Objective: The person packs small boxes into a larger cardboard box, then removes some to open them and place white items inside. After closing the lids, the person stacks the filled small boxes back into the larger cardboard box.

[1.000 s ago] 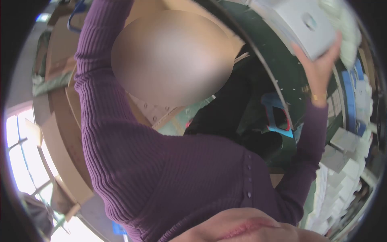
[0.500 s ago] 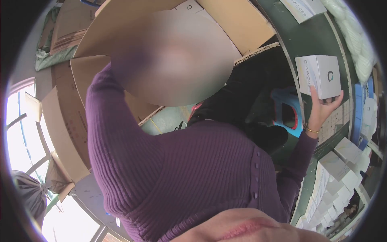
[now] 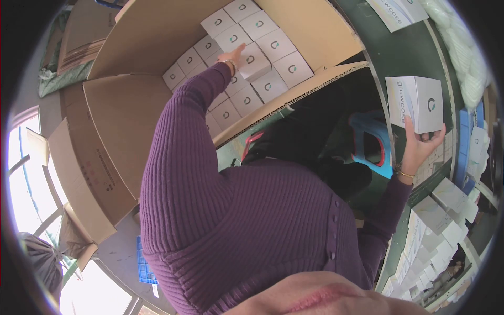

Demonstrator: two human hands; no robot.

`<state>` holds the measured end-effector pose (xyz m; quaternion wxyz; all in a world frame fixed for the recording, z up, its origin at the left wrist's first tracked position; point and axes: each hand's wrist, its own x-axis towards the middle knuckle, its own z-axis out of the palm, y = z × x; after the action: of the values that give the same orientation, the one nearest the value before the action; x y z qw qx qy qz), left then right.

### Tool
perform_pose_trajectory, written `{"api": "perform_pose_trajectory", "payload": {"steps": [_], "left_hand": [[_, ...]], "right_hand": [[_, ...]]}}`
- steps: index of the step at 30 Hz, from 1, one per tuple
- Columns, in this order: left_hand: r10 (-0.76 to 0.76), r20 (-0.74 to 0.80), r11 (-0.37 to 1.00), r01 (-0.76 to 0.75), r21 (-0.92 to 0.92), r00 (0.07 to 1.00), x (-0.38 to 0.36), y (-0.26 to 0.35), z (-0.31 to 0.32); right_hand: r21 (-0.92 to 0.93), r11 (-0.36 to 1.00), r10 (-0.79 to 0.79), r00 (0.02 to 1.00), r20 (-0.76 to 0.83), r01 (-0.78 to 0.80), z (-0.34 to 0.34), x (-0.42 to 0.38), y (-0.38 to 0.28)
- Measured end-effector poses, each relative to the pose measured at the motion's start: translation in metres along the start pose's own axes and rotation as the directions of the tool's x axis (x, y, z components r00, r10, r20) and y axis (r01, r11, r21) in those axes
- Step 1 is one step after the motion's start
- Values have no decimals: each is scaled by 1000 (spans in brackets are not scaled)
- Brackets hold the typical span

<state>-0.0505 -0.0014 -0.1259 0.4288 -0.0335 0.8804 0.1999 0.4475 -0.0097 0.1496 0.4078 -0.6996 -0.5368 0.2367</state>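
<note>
My left hand [image 3: 231,55] reaches into a large cardboard carton [image 3: 336,73] that holds rows of small white boxes. It is at the left side of one white box [image 3: 255,62], which stands a little proud of its neighbours. One finger or the thumb lies along that box's edge, and the other fingers are partly hidden. On the right, my right hand [image 3: 418,149] grips the near end of a white box printed "glowcose" [image 3: 429,105], thumb on the lettered side and fingers on the other. This box is over the green table [image 3: 391,52].
Another "glowcose" box [image 3: 397,11] lies at the table's far end. Several white boxes [image 3: 430,215] are stacked at lower right, near a blue crate [image 3: 462,149]. A blue stool [image 3: 370,139] stands under the table edge. The carton's flap [image 3: 113,121] spreads leftward.
A blurred patch hid my left hand and most of the carton's inside before; both now show. The view has shifted slightly. My right hand keeps its grip on the box.
</note>
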Motion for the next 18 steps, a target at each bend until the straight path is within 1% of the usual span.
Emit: {"api": "perform_pose_trajectory", "payload": {"steps": [2,3,4,5,6,7,8,9,10,11,12,14,15,17,18], "left_hand": [[80,-67,997,-81,-1,995,15,-2,-9],[99,-82,995,-99,0,992,8,1,-15],[264,-121,964,-262,35,957,-12,7,-24],[418,-152,908,-411,77,896,-31,11,-32],[487,-164,873,-477,100,858,-57,17,-42],[625,-90,780,-626,18,776,-90,28,-54],[751,-29,656,-751,-76,659,-124,41,-67],[809,-3,583,-802,-130,588,-158,52,-80],[890,172,455,-851,-263,423,-190,59,-93],[926,311,335,-849,-410,215,-222,66,-108],[927,362,278,-829,-485,100,-248,68,-121],[817,555,190,-836,-514,-155,-290,59,-145],[775,594,169,-836,-522,-215,-301,56,-153],[756,531,254,-576,-777,-383,-306,52,-156],[753,506,277,-496,-823,-419,-304,50,-159]], "right_hand": [[37,998,-44,998,-52,46,2,-4,1],[43,997,-55,996,-65,58,2,-7,-1],[44,987,-154,985,-77,158,2,-10,-4],[41,966,-250,965,-83,254,2,-14,-7],[36,954,-295,952,-82,299,2,-18,-14],[56,902,-424,904,-59,427,3,-22,-25],[78,834,-545,837,-45,547,3,-27,-36],[86,792,-603,797,-42,604,6,-33,-50],[127,730,-669,740,-64,671,14,-39,-65],[167,660,-730,677,-89,733,23,-44,-81],[187,620,-759,643,-103,762,34,-48,-93],[338,528,-768,608,-202,779,59,-52,-112],[377,498,-767,600,-228,781,70,-55,-122],[435,492,-773,608,-179,754,88,-64,-139],[450,492,-774,611,-166,746,97,-67,-143]]}}
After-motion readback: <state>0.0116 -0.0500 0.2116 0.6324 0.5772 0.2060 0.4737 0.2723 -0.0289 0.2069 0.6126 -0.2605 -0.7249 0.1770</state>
